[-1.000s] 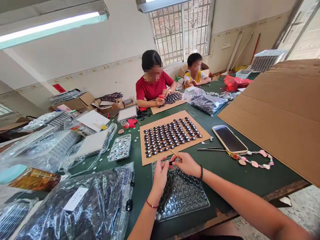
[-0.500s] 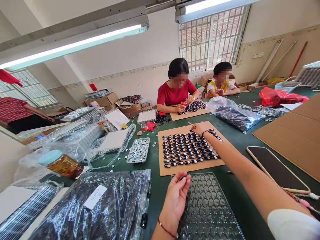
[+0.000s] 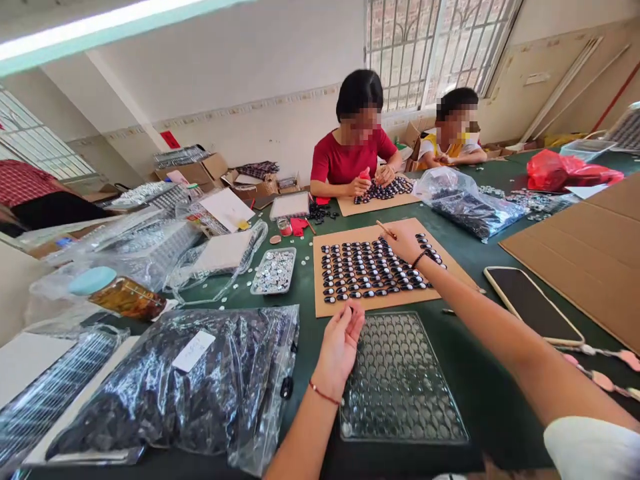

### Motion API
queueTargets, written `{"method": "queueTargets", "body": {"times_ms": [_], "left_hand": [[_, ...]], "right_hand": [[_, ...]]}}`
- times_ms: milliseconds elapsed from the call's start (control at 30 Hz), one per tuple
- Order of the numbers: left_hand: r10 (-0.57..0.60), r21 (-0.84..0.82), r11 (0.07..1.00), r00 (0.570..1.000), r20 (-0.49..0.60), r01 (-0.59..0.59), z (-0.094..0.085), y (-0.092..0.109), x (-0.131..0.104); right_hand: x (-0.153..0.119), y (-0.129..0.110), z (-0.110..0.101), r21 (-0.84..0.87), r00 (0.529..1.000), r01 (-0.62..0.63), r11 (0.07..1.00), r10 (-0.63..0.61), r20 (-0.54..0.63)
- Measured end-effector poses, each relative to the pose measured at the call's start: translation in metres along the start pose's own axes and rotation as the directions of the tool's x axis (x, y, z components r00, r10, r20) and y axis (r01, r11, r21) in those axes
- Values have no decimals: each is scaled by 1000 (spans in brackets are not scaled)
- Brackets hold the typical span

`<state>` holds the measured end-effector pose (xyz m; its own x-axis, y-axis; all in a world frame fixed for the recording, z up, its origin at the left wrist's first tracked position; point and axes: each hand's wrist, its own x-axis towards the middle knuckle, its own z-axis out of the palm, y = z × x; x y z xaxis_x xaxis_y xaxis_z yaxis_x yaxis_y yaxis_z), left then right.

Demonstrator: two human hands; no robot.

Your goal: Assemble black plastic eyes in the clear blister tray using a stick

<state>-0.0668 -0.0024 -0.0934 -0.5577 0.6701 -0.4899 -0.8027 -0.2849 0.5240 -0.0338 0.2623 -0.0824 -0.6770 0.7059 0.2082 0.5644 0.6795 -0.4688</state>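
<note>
My right hand (image 3: 404,241) has a thin wooden stick (image 3: 385,229) pinched in its fingers, above the far part of the cardboard (image 3: 350,236) on the green desk (image 3: 305,367). The stick's long axis slants: its bare end juts out of my grip toward the far left of the cardboard, the rest running back into my fingers. Beneath my hand and to its left, black pieces (image 3: 367,265) with white patches lie in rows on the cardboard, their long axes running mostly side to side. My hand hides a few.

My left hand (image 3: 342,343) is just on the near side of the cardboard, palm turned inward, fingers loosely curled; I cannot tell whether anything sits between their tips. Also on the near side of the cardboard lies a clear tray (image 3: 400,380) of round hollows, its long axis running away from me.

Left of the cardboard stands a box of buttons (image 3: 270,291); nearer me on that side lies a plastic bag (image 3: 170,393) of dark pieces. Right of it is a phone (image 3: 533,303), and beyond it a person in red (image 3: 334,160) bends over more pieces.
</note>
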Motion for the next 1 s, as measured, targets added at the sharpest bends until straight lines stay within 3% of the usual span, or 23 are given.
{"method": "queueTargets", "body": {"times_ms": [67, 133, 200, 300, 400, 500, 633, 700, 900, 967, 1000], "left_hand": [[-8, 16, 1000, 999, 40, 8, -2, -1, 5], [-10, 37, 999, 997, 78, 7, -4, -4, 10], [4, 58, 998, 996, 92, -9, -7, -8, 14], [-1, 62, 998, 992, 124, -7, -8, -10, 18], [9, 52, 999, 993, 122, -15, -8, -5, 19], [42, 85, 995, 993, 110, -52, -8, 2, 19], [52, 94, 993, 982, 182, -70, -9, 8, 17], [48, 105, 992, 976, 210, -72, -9, 10, 17], [15, 209, 976, 983, 184, -54, -9, 9, 16], [77, 327, 934, 974, 212, -145, -10, 7, 16], [132, 440, 868, 962, 241, -229, -10, 6, 15]], "right_hand": [[-54, -12, -4, 123, 999, 45, 991, -47, 9], [-113, -26, -7, 427, 993, 99, 899, -117, 17], [-169, -39, -10, 593, 981, 50, 803, -152, 123], [-230, -58, -10, 633, 928, 6, 774, -241, 285], [-263, -77, -5, 636, 905, 32, 771, -293, 309], [-277, -97, 6, 635, 889, 90, 767, -349, 295], [-282, -112, 14, 609, 846, 190, 770, -443, 297], [-277, -110, 9, 606, 863, 203, 769, -433, 261], [-220, -78, -15, 508, 971, 198, 838, -240, 17], [-196, -67, -15, 488, 972, 232, 842, -213, -96], [-186, -62, -14, 481, 967, 254, 839, -209, -147]]}}
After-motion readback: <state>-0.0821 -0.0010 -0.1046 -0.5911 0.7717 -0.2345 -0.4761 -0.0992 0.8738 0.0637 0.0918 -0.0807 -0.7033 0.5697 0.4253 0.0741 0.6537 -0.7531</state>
